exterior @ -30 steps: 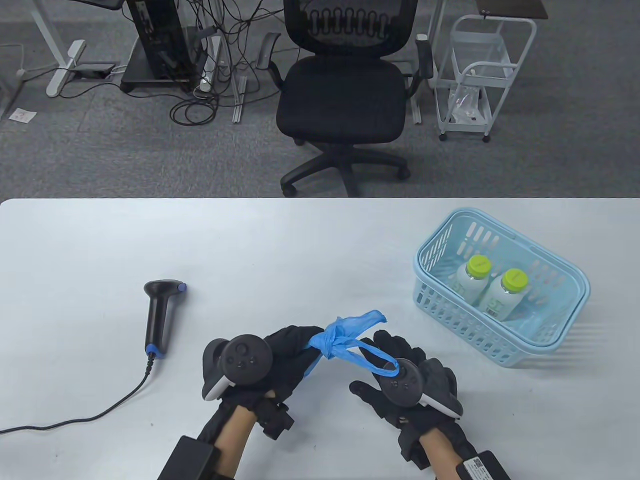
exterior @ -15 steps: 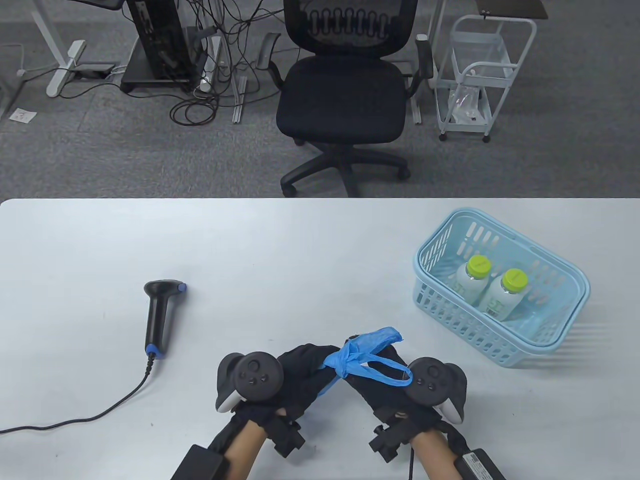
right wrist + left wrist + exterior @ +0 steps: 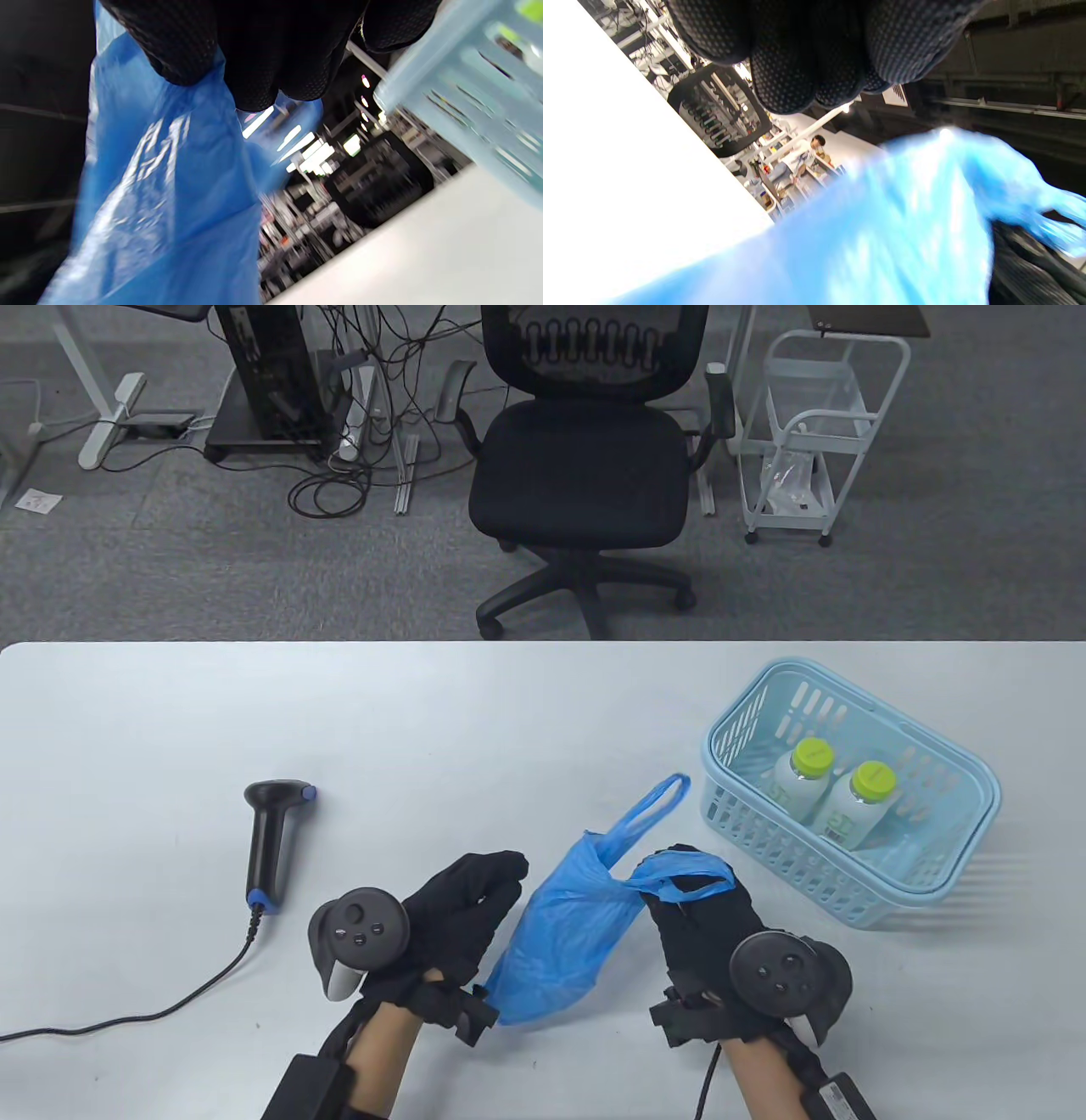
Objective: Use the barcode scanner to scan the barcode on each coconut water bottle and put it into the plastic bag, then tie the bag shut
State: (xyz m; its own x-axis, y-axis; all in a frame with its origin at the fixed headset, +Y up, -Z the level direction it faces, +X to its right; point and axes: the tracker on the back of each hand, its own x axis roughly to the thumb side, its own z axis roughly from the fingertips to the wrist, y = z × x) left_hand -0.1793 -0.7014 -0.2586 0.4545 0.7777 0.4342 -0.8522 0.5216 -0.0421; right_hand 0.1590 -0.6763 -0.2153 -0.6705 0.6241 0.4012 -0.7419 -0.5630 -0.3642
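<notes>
The blue plastic bag (image 3: 564,937) hangs unfolded between my hands, one handle loop (image 3: 657,806) sticking up towards the basket. My right hand (image 3: 679,886) pinches the bag's other handle; in the right wrist view its fingers (image 3: 263,63) clamp the blue film (image 3: 169,190). My left hand (image 3: 496,882) sits just left of the bag with loosely curled fingers (image 3: 797,63) and holds nothing; the bag (image 3: 882,237) is blurred below them. Two coconut water bottles (image 3: 802,780) (image 3: 857,806) with green caps stand in the light blue basket (image 3: 925,882). The black barcode scanner (image 3: 270,840) lies at the left.
The scanner's cable (image 3: 170,1005) runs off the table's left edge. The basket (image 3: 466,97) is close to the right of my right hand. Beyond the table's far edge stand an office chair (image 3: 585,466) and a white cart (image 3: 806,432).
The knotted bag bundle has come undone and now hangs open. My left hand has let go and moved left; my right hand moved right and keeps hold of a handle.
</notes>
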